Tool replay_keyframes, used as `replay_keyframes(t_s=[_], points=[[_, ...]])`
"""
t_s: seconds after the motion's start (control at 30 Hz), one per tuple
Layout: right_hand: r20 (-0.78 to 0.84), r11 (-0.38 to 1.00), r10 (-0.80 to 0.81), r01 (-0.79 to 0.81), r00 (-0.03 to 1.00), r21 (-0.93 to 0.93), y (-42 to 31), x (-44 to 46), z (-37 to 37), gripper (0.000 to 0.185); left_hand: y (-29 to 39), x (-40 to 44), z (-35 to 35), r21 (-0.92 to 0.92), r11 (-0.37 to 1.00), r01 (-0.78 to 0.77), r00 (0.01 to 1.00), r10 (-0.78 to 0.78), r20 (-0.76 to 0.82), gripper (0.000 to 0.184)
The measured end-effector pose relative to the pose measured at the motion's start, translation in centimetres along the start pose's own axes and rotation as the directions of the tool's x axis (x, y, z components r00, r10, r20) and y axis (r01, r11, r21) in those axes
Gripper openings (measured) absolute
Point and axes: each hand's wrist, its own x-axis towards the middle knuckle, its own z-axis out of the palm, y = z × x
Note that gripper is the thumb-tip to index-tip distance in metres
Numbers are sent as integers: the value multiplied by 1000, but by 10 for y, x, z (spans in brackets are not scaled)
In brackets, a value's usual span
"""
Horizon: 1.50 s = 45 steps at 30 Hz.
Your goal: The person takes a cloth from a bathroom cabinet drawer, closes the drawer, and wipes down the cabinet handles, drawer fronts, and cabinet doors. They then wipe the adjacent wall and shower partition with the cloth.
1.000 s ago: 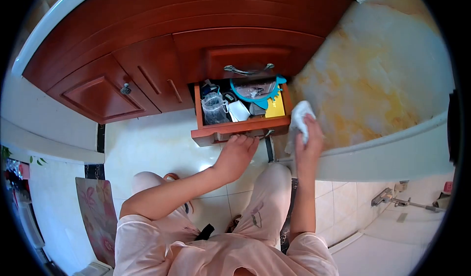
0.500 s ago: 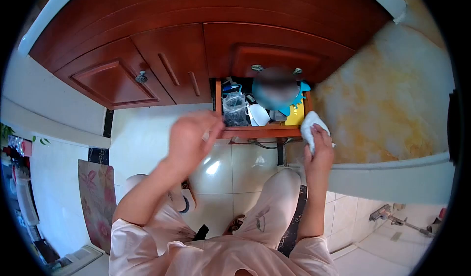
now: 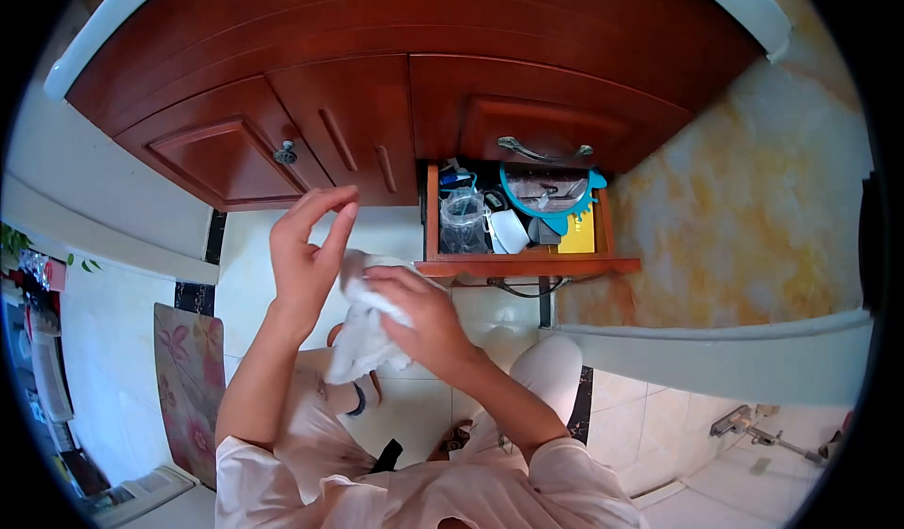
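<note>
The right hand grips a soft, crumpled white cloth beside the arched, loosely spread left hand, near a boxy, reddish wooden drawer.

From above, a hand could enter the pulled-out, reddish-brown wooden drawer, though the glossy red-brown cabinet overhangs its back. A rounded teal-rimmed object and clear plastic container crowd inside. A yellow-and-white marbled surface bounds the right; the right hand, gripping crumpled white cloth, obstructs the front left.
</note>
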Motion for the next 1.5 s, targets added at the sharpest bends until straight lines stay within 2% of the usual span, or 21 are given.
replay_keyframes(t_s=[0.07, 0.1, 0.17, 0.27, 0.3, 0.33, 0.4, 0.47, 0.6, 0.67, 0.73, 0.8, 0.87, 0.93, 1.0, 1.17, 1.3, 1.33, 1.4, 1.47, 1.5], points=[[-139, 980, 75, -47, 988, 192, 2, -12, -15, 34, -2, -6, -6, -130, 990, 46, 999, -45, 10, 17], [-172, 962, 130, -82, 976, 259, 3, -19, -23, 33, -2, -9, -6, -261, 957, 128, 991, -112, 77, 19], [-203, 886, 239, -127, 950, 446, 7, -28, -35, 32, -1, -15, -2, -485, 785, 386, 911, -241, 335, 44], [-215, 694, 397, -138, 892, 706, 10, -34, -40, 31, 6, -26, 17, -592, 510, 624, 743, -153, 651, 85], [-240, 651, 441, -124, 865, 748, 7, -33, -38, 31, 13, -33, 22, -598, 493, 632, 716, -76, 694, 92], [-261, 606, 486, -106, 834, 788, 5, -32, -36, 31, 17, -40, 22, -576, 359, 735, 626, -33, 779, 92], [-328, 565, 552, -55, 767, 823, 1, -27, -39, 33, 21, -54, 38, -539, 536, 650, 675, -81, 733, 85], [-354, 621, 413, 25, 839, 783, 3, -19, -48, 36, 29, -58, 48, -482, 506, 715, 659, -257, 707, 73], [-434, 915, 186, 5, 881, 403, 8, -30, -71, 35, 35, -44, 37, -543, 414, 731, 682, -430, 591, 48], [-556, 975, 112, 17, 824, 222, 19, -35, -90, 32, 26, -31, 23, -553, 684, 476, 879, -346, 330, 38], [-496, 970, -8, -114, 868, -215, 35, -44, -124, 23, 25, -14, 9, -471, 818, 329, 944, -274, 183, 34], [-384, 803, -1, -228, 923, -550, 40, -45, -145, 17, 24, -8, 7, -392, 854, 342, 938, -285, 198, 35], [-281, 566, 119, -298, 952, -769, 38, -35, -161, 15, 11, -15, 15, -276, 941, 198, 968, -143, 206, 33], [-238, 558, 106, -256, 966, -789, 57, -27, -167, 25, 18, -13, 22, -94, 994, 47, 970, -23, 244, 31], [-238, 578, 64, -230, 969, -783, 67, -17, -166, 25, 25, -16, 28, -117, 993, -5, 954, 40, 297, 28], [-381, 673, 18, -293, 925, -680, 78, -12, -162, 22, 33, -23, 37, 67, 982, -178, 914, 140, 380, 32], [-444, 754, -74, -241, 893, -611, 63, -21, -159, 13, 23, 0, 25, 193, 945, -262, 964, 250, 88, 30], [-453, 754, -114, -220, 884, -619, 63, -26, -156, 11, 23, 6, 21, 242, 932, -268, 963, 258, 75, 30], [-471, 753, -194, -177, 861, -634, 64, -33, -152, 8, 18, 3, 35, 147, 961, -236, 971, 230, 59, 33], [-477, 748, -220, -166, 851, -642, 64, -32, -151, 7, 15, -23, 56, 46, 971, -233, 926, 208, 316, 47], [-481, 746, -233, -161, 845, -646, 64, -31, -150, 7, 24, -36, 67, 185, 896, -403, 856, 298, 422, 53]])
